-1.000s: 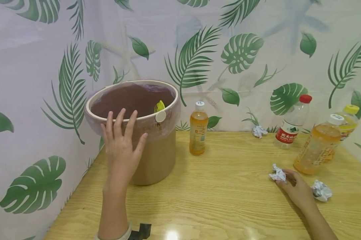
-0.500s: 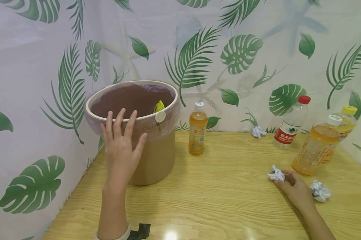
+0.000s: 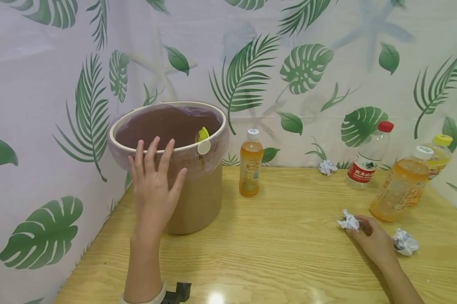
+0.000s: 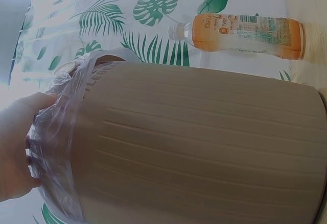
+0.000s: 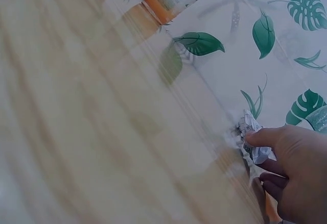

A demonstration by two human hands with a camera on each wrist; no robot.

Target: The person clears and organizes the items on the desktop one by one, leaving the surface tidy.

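Note:
My left hand [image 3: 154, 190] rests against the near side of a brown trash can [image 3: 202, 198], fingers spread, with fingertips at its pale rim. In the left wrist view, that hand [image 4: 20, 147] touches the clear plastic liner [image 4: 64, 137] folded over the rim. A yellow wrapper [image 3: 202, 134] shows inside the can. On the right, my right hand [image 3: 374, 242] pinches a crumpled paper ball [image 3: 349, 221] between thumb and fingers, low over the table. The right wrist view shows the paper [image 5: 250, 137] at the fingertips. Another paper ball [image 3: 405, 242] lies just right of that hand.
An orange drink bottle [image 3: 251, 164] stands right of the can. A red-capped bottle [image 3: 367, 158], a large orange-drink bottle [image 3: 399, 190] and a yellow-capped bottle [image 3: 439, 156] stand at the right. A paper ball [image 3: 327, 167] lies by the leaf-print backdrop [image 3: 308, 101] on the wooden table [image 3: 274, 245].
The right hand and its paper ball have shifted very slightly left. The left hand stays at the can's rim.

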